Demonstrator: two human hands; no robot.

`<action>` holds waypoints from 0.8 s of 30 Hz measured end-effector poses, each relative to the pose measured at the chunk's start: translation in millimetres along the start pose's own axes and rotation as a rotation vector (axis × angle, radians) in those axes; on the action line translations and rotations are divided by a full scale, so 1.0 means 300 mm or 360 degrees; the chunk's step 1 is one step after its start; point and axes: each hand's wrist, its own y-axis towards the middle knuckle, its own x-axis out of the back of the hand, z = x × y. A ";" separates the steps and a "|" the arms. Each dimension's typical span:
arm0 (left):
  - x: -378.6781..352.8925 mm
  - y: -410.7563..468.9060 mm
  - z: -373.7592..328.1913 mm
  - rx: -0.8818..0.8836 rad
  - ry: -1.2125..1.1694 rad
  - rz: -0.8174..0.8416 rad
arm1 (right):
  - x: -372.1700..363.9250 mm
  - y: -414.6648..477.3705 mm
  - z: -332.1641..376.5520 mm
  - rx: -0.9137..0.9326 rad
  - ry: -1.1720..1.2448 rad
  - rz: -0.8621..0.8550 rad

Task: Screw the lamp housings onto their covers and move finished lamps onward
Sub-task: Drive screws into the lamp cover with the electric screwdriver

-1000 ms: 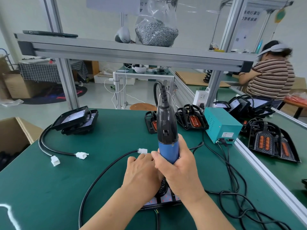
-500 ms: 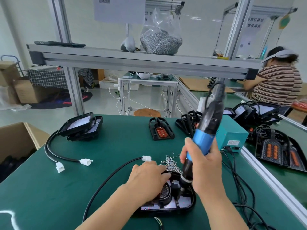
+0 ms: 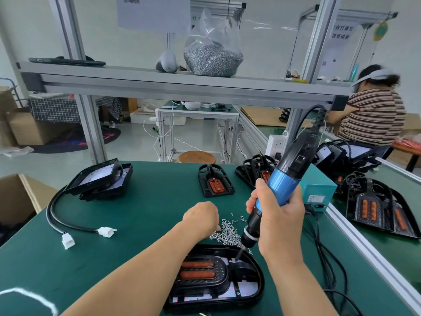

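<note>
The right hand point(image 3: 281, 226) is wrapped round the blue screwdriver point(image 3: 283, 189), which is tilted with its bit down on the lamp housing point(image 3: 205, 277) lying at the near edge of the green surface point(image 3: 148, 213). The left hand point(image 3: 200, 218) curls over the loose screws point(image 3: 227, 234) just beyond the housing; whether it pinches one I cannot tell

Cardboard box point(image 3: 21, 199), wooden stool point(image 3: 196, 157), seated person point(image 3: 376, 119)

Bright, even white light from above. Only faint soft shadows under my right hand point(image 3: 280, 224) on green table point(image 3: 148, 213). Mild sheen on plastic bag point(image 3: 213, 49). Wide lens bows shelf beam point(image 3: 182, 87) and posts point(image 3: 91, 133) at edges. Centre sharp, no blur.
</note>
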 end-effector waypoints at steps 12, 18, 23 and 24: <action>0.000 -0.033 -0.006 -0.0240 0.0022 -0.0113 | -0.004 -0.013 -0.021 -0.0033 -0.0029 -0.0016; 0.023 -0.135 0.066 -0.0264 -0.1170 -0.0283 | -0.017 0.002 0.004 0.0085 0.0061 -0.0167; 0.001 -0.229 0.108 -0.0209 -0.2171 0.0057 | -0.063 0.043 0.053 0.0167 0.0272 -0.0324; 0.002 -0.242 0.109 -0.0192 -0.2302 0.0132 | -0.072 0.050 0.062 0.0177 0.0296 -0.0326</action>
